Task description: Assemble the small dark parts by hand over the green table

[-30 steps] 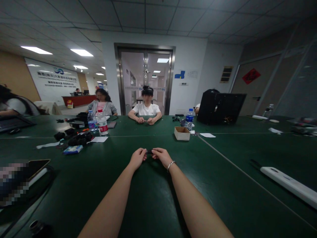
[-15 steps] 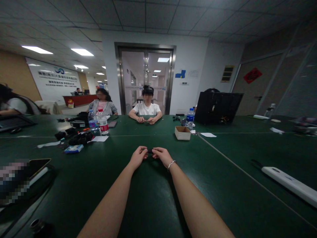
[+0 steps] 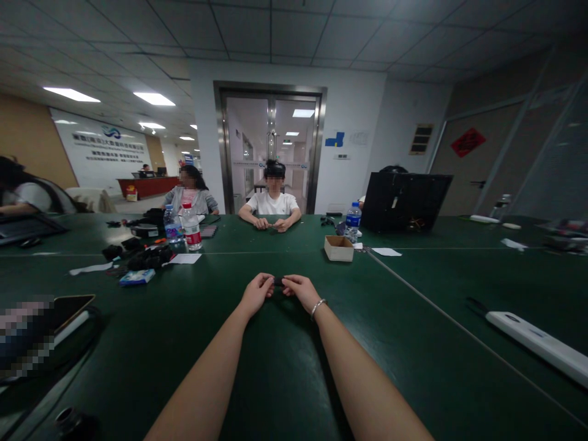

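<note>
Two ends of a small dark object are pinched in fingertips, one by my left grip, the other by my right grip. I hold it over the green table, nearer me than the open box, which stands ahead and to the right. I wear a silver bracelet on my right arm.

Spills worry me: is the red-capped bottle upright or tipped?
Upright: the red-capped bottle stands on the green table, its cap at the top.
</note>
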The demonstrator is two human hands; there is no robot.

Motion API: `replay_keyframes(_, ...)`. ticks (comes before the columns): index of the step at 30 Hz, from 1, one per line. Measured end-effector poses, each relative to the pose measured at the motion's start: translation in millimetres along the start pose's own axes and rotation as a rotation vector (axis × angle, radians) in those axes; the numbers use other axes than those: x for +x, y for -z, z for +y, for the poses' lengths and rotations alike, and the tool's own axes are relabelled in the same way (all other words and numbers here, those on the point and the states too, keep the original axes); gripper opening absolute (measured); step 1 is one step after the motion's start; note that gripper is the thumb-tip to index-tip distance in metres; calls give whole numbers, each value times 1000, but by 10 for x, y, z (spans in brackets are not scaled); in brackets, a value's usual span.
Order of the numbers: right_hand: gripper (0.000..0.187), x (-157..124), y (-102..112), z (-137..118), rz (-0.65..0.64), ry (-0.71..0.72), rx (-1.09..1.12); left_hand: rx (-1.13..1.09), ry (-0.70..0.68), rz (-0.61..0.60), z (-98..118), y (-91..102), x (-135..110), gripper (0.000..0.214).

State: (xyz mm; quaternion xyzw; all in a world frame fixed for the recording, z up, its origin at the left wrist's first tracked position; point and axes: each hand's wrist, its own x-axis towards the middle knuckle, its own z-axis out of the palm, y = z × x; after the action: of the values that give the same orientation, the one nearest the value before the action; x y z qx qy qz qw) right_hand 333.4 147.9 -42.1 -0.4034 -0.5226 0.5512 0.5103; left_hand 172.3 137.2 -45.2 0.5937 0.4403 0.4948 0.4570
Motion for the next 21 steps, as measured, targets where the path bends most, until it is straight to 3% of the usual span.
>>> replay_keyframes(6,20,-8,2,-11,0,-16,0,35,-37,0,-36,29,15,31)
replay_keyframes(13,20,-12,-5,-17,11,-12,-21,57,40,28,8,-3,12,32)
replay_keyframes(17,21,-7,-5,-12,1,-1,-15,45,-9,9,28,-1,-2,25)
replay_keyframes(21,22,4,1,5,-4,3,-5,-9,-17,39,31,4,-3,31)
